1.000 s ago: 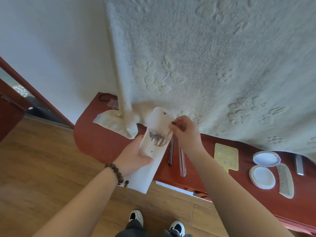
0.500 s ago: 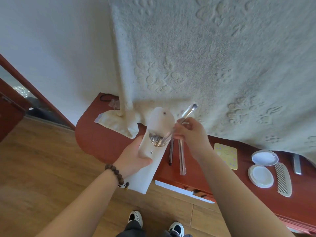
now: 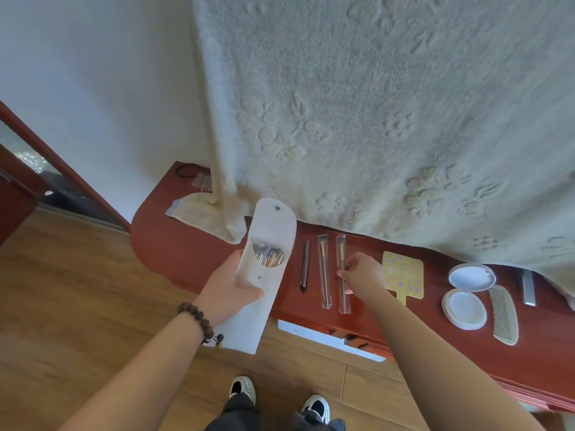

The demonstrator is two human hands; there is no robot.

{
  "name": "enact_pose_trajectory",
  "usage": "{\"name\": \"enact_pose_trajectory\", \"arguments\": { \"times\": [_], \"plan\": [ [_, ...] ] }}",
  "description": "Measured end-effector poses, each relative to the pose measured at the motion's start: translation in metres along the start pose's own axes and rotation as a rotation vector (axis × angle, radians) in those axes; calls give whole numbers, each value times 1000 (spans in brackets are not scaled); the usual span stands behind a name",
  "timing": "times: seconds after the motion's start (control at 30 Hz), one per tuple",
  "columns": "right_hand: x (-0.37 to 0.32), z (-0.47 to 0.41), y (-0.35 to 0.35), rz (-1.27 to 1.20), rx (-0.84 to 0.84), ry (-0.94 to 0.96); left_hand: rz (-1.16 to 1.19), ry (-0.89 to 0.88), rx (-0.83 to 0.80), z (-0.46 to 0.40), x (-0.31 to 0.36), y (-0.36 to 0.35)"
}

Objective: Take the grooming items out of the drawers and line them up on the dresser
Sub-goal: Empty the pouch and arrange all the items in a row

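Note:
My left hand point(image 3: 230, 290) grips a white brush pouch point(image 3: 264, 269), its flap open and several brushes standing inside, held above the dresser's front edge. My right hand point(image 3: 361, 276) pinches a wrapped makeup brush point(image 3: 341, 269) that lies flat on the red-brown dresser top point(image 3: 186, 253). To its left lie another wrapped brush point(image 3: 323, 269) and a dark pen-like stick point(image 3: 305, 265). Rightward along the dresser are a yellow hand mirror point(image 3: 403, 276), an open white compact point(image 3: 466, 290), a pale comb point(image 3: 503, 314) and a grey metal comb point(image 3: 528, 289).
A cream embossed blanket point(image 3: 373, 119) hangs over the wall and onto the dresser's back. A drawer point(image 3: 326, 339) stands slightly open below the dresser top. Wood floor point(image 3: 77, 306) and my shoes lie below, a doorway at far left.
My right hand drew a wrapped brush out of the pouch, carried it right and down, and laid it on the dresser beside the other wrapped brush. The left hand kept the pouch steady.

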State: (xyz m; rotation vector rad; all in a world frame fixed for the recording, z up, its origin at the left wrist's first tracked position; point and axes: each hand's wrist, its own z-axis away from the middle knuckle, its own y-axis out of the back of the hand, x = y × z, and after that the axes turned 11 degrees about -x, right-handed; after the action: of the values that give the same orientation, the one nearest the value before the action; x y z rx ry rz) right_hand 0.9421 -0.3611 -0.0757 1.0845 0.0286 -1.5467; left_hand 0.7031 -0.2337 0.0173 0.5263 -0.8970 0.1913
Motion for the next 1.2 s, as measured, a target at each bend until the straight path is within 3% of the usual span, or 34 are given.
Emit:
{"name": "enact_pose_trajectory", "arguments": {
  "times": [0.63,0.93,1.03,1.1,1.2],
  "plan": [
    [-27,2,-52,-95,2,-10,12,28,-4,9,-1,-3],
    [-21,4,-37,-31,38,-19,35,19,-15,10,2,-2],
    [-33,9,-24,86,153,47,50,-3,-41,10,6,-2],
    [-51,16,-13,-67,158,130,48,-41,-81,8,12,-1],
    [-89,33,11,-596,-128,235,37,-99,-161,5,23,-2]
  ]
}}
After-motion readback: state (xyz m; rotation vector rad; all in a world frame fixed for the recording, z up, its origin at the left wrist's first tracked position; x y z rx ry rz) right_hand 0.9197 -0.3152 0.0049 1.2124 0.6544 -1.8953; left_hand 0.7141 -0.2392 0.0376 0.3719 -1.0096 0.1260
